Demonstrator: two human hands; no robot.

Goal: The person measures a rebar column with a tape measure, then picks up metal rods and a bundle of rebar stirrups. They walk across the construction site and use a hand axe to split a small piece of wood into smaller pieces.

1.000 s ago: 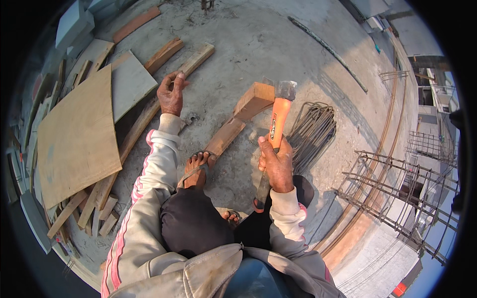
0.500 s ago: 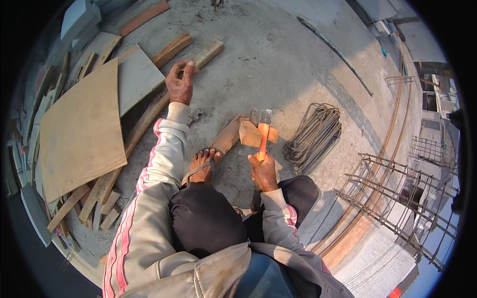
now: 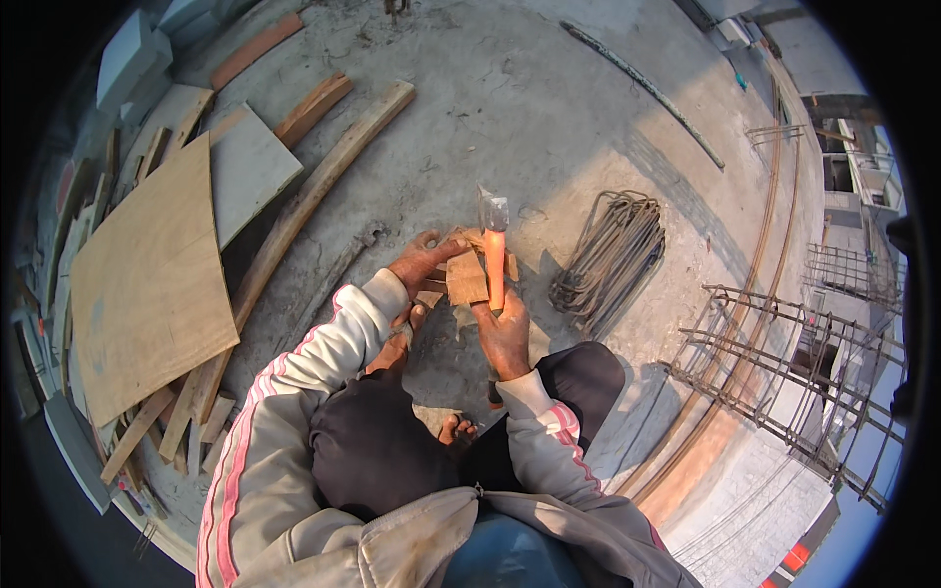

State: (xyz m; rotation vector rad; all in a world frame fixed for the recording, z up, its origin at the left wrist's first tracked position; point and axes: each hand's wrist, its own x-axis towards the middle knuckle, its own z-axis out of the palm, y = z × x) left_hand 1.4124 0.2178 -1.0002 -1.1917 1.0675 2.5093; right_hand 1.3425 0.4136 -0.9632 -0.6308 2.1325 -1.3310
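Note:
A short wooden block [image 3: 467, 279] is in front of my knees, held up a little towards me. My left hand [image 3: 420, 263] is closed on its left side, with the thumb over the top, and more wood shows under the fingers. My right hand [image 3: 505, 338] grips a hatchet [image 3: 494, 257] by its orange handle. Its metal head points away from me, beyond the block. The handle lies close along the block's right side; whether they touch I cannot tell. The handle's dark lower end shows below my right hand.
A bundle of bent steel rods [image 3: 610, 257] lies to the right of my hands. Plywood sheets [image 3: 157, 279] and wood offcuts are piled at left, beside a long timber [image 3: 323, 186]. A rebar cage [image 3: 784, 377] stands at right. A thin pole [image 3: 642, 93] lies far off on the concrete.
My left hand has come down from the long timber and taken hold of the wood by my foot. The wood has been raised and turned; the hatchet has shifted slightly left and away.

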